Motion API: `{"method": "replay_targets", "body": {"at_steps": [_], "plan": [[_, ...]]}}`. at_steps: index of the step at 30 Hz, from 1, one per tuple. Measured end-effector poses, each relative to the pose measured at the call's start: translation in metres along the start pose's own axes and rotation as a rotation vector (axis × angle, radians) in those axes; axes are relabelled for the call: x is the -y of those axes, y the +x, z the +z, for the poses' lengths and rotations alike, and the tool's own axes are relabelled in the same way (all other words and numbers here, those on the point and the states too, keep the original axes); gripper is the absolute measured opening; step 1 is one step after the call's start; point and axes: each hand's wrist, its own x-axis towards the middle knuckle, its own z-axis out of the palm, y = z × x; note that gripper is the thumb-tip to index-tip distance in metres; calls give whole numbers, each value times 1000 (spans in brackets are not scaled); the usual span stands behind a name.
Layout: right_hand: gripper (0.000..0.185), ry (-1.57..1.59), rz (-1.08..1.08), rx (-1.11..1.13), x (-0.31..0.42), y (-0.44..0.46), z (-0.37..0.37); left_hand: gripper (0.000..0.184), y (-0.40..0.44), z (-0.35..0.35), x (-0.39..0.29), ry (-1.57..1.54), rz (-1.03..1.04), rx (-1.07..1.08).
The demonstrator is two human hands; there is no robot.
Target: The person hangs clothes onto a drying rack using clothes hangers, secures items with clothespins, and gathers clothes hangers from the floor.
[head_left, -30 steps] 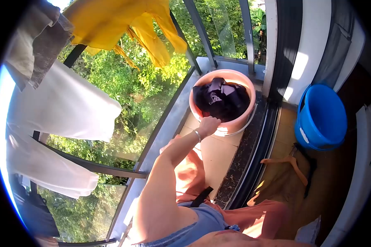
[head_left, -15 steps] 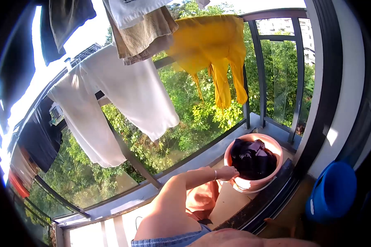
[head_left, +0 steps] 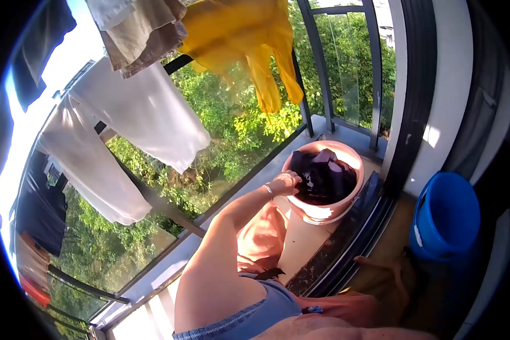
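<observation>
My left hand (head_left: 285, 183), with a band round its wrist, reaches over the near-left rim of a pink basin (head_left: 322, 213). Its fingers are curled, and the fingertips meet the edge of a dark garment (head_left: 326, 180) inside the basin. How much cloth lies between the fingers is hard to see. The garment is bunched up, near black with a purple sheen, and looks wet. My right hand does not show clearly; the lower right is in deep shade.
White trousers (head_left: 124, 113), a yellow garment (head_left: 238, 34) and other laundry hang along the railing and overhead. A blue bucket (head_left: 445, 218) stands on the right, beyond the dark door track (head_left: 345, 249). Salmon-coloured cloth (head_left: 260, 241) is below my left arm.
The view has shifted, so the basin and bucket sit higher and further left. My left hand has moved up along the rim, with its fingers further in. The garment's folds have changed.
</observation>
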Motion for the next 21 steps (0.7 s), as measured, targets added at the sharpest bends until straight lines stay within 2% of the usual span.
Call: {"method": "replay_targets", "body": {"at_steps": [2,3,5,7,9,10,11,13,15,17,18,19,21], "plan": [[39,-26,107,33,-49,-22,10,45,-4,2,-2,-10,-20,33],[39,-45,173,47,-74,-38,11,47,-5,-6,-11,67,39,49],[40,-102,321,72,-118,-79,8,47,-2,-4,-23,-65,23,228],[41,-123,447,112,-151,-114,7,48,-6,18,-26,-188,119,306],[41,-154,552,128,-180,-143,5,47,-7,31,-38,-140,207,282],[41,-169,596,134,-190,-155,4,42,-5,33,-42,-89,209,292],[42,-184,633,136,-200,-165,1,29,-3,38,-47,-118,151,258],[42,-222,693,135,-222,-186,-6,21,2,35,-63,-200,18,261],[43,-247,719,119,-234,-196,-8,18,11,41,-62,-132,16,316],[44,-254,678,74,-237,-192,0,15,13,55,-49,-107,147,209],[52,-152,792,80,-187,-180,-31,12,13,58,-45,-76,152,194],[44,-312,534,183,-170,-176,-37,10,13,59,-43,-103,205,184],[33,-30,484,-202,-161,-173,-16,14,14,59,-43,-67,221,149]]}}
